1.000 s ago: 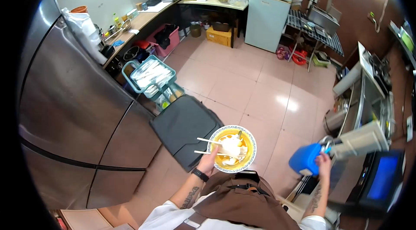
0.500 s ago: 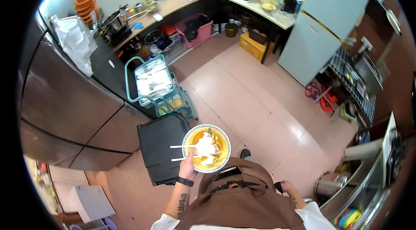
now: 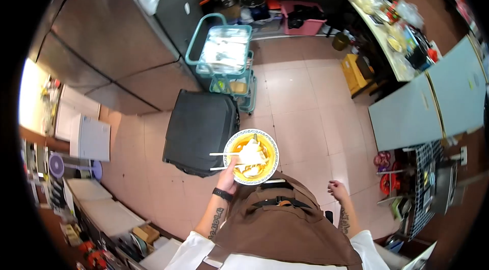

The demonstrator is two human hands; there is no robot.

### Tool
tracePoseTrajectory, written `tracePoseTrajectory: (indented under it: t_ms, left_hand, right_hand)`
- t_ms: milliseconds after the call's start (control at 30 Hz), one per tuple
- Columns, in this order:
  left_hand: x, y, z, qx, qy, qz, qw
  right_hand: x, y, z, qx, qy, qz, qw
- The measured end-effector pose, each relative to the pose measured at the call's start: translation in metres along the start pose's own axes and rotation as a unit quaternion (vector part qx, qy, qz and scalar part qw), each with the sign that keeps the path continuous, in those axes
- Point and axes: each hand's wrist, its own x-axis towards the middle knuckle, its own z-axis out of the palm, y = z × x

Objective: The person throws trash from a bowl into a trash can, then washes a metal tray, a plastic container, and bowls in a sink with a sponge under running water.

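My left hand (image 3: 230,174) grips a patterned-rim bowl (image 3: 275,144) by its left side, with the thumb over the rim. Orange-red soup and pale food (image 3: 252,155), washed out by glare, fill it. Two light chopsticks (image 3: 218,154) stick out past the left rim, lying apart from each other; the thumb is close to the lower one. A dark band sits on my left wrist. Off to the right of my brown apron (image 3: 285,219), my right hand (image 3: 336,189) hangs over the floor, its fingers loosely bent and slightly apart, holding nothing.
A black lidded bin (image 3: 201,130) stands just left of the bowl. Beyond it is a teal trolley (image 3: 205,70) with a bright tray on top. A steel fridge (image 3: 112,20) rises at left, a pale blue fridge (image 3: 407,117) at right. Cluttered worktops line the back.
The view has turned left, so the room shifts rightward and more of the left side shows. My right hand has swung out from beside the apron. The bowl stays in my left hand.
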Motion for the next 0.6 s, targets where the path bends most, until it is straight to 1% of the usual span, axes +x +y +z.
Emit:
tracePoseTrajectory:
  t_ms: [67,100,167,200,267,333,367,400,467,500,533,600]
  left_hand:
    - [0.015,-0.007,-0.006,-0.014,-0.005,0.011,1.000]
    - [0.027,-0.015,-0.017,-0.043,-0.001,0.010,0.999]
    - [0.044,-0.020,-0.032,-0.033,0.018,-0.012,0.999]
    - [0.047,-0.019,-0.032,-0.043,0.038,-0.008,0.998]
    - [0.060,-0.013,-0.041,-0.083,0.048,0.006,0.995]
    - [0.078,-0.007,-0.056,-0.109,0.082,0.011,0.991]
    - [0.094,-0.008,-0.075,-0.124,0.089,0.018,0.988]
    - [0.100,0.003,-0.078,-0.118,0.134,0.030,0.983]
    - [0.117,0.023,-0.108,-0.126,0.145,0.020,0.981]
    - [0.129,0.034,-0.113,-0.140,0.179,0.031,0.973]
    - [0.143,0.040,-0.133,-0.138,0.164,0.049,0.976]
    - [0.164,0.066,-0.134,-0.107,0.221,0.114,0.963]
  right_hand:
    - [0.011,-0.002,0.024,-0.057,-0.036,0.020,0.998]
    - [0.013,-0.001,0.031,-0.051,-0.053,0.032,0.997]
    - [0.014,0.000,0.040,-0.053,-0.087,0.057,0.993]
    - [0.006,-0.013,0.041,-0.088,-0.096,0.060,0.990]
    - [0.000,-0.024,0.036,-0.111,-0.121,0.086,0.983]
    - [0.003,-0.035,0.033,-0.126,-0.118,0.111,0.979]
    - [0.001,-0.044,0.031,-0.133,-0.114,0.124,0.977]
    - [0.009,-0.045,0.031,-0.123,-0.109,0.128,0.978]
    - [0.022,-0.049,0.028,-0.104,-0.096,0.137,0.980]
    - [0.032,-0.052,0.030,-0.089,-0.088,0.144,0.982]
    - [0.038,-0.058,0.027,-0.090,-0.083,0.143,0.982]
    - [0.053,-0.086,0.034,-0.093,-0.072,0.143,0.983]
